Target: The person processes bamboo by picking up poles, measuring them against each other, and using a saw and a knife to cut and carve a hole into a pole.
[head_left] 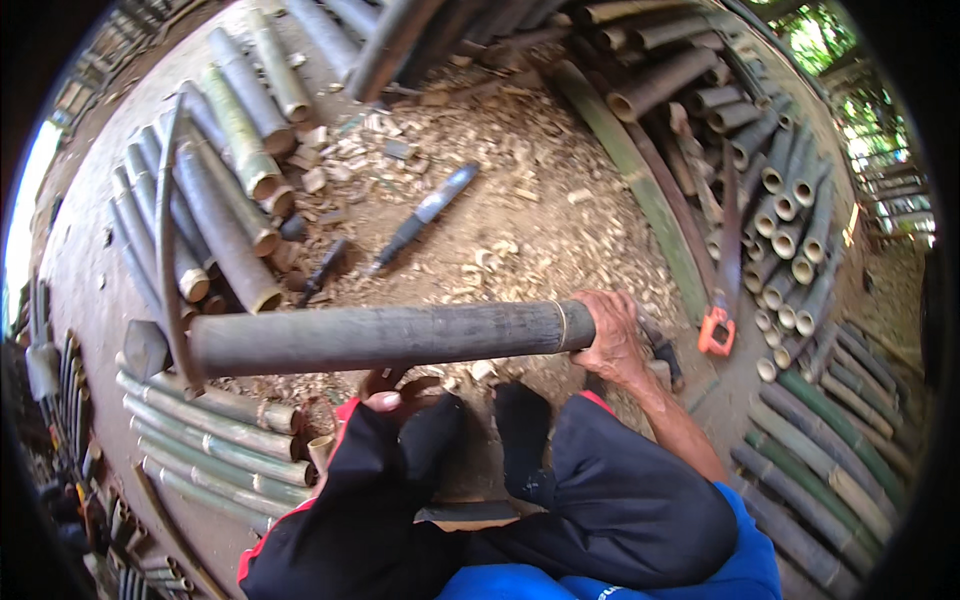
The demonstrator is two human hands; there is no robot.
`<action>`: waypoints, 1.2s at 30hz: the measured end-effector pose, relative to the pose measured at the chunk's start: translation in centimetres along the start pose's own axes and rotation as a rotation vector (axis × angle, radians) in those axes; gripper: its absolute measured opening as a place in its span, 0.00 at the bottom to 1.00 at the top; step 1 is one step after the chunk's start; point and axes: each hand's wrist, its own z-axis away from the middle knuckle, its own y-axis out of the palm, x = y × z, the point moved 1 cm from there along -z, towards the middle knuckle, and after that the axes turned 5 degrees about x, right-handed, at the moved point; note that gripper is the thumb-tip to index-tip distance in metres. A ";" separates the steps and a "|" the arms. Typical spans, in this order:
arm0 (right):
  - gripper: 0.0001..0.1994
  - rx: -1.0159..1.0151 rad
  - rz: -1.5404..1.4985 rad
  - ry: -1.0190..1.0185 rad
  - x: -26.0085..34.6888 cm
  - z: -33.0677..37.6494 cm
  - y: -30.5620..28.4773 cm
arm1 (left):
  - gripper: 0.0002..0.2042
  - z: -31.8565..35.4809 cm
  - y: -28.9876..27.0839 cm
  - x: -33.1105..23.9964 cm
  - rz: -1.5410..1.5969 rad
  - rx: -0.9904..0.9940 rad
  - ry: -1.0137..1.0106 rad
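Note:
A long dark bamboo pole [380, 338] lies level across my lap, just above the ground. My right hand [612, 338] wraps around its right end, next to a pale ring on the stem. Only the fingertips of my left hand [386, 399] show, just under the pole's middle at the end of a black sleeve with red trim. Whether this hand grips anything is hidden. My dark trousers and feet fill the lower middle.
A long dark-handled knife [430, 208] and a smaller dark tool [320, 270] lie on wood chips ahead. An orange-handled tool [715, 331] rests at the right. Cut bamboo stems are stacked at the left [225, 210], lower left [215, 440] and right [790, 230].

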 end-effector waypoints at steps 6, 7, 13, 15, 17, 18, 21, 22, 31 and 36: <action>0.46 0.414 -0.585 0.203 5.0 2.3 2.5 | 0.39 -8.3 9.3 -2.4 -0.507 -0.078 0.302; 0.53 0.517 -0.590 0.088 3.9 2.3 3.2 | 0.39 -10.0 10.4 -3.2 -0.520 -0.096 0.323; 0.30 -0.201 -0.121 0.442 -13.5 -10.4 -9.2 | 0.28 -13.8 10.3 -2.7 -0.549 -0.355 0.067; 0.29 -0.474 0.152 0.484 -22.8 -12.2 -11.2 | 0.26 -14.5 10.1 -1.0 -0.557 -0.392 -0.044; 0.30 -0.488 0.197 0.506 -27.5 -14.7 -11.3 | 0.25 -14.1 10.1 -0.4 -0.541 -0.444 -0.131; 0.32 -0.508 0.239 0.519 -29.0 -16.2 -11.6 | 0.25 -14.0 9.8 -0.3 -0.519 -0.470 -0.157; 0.45 -0.449 0.445 0.864 -32.6 -19.7 -12.2 | 0.23 -13.4 8.3 0.5 -0.531 -0.512 -0.188; 0.48 -0.530 0.545 0.675 -30.7 -20.9 -10.5 | 0.23 -12.1 6.7 0.1 -0.567 -0.553 -0.208; 0.30 -0.348 0.310 0.930 -32.2 -17.4 -13.4 | 0.34 -12.3 6.4 2.2 -0.650 -0.494 -0.293; 0.33 -0.536 0.284 0.624 -21.8 -12.7 -13.6 | 0.29 -11.5 7.2 1.2 -0.639 -0.490 -0.189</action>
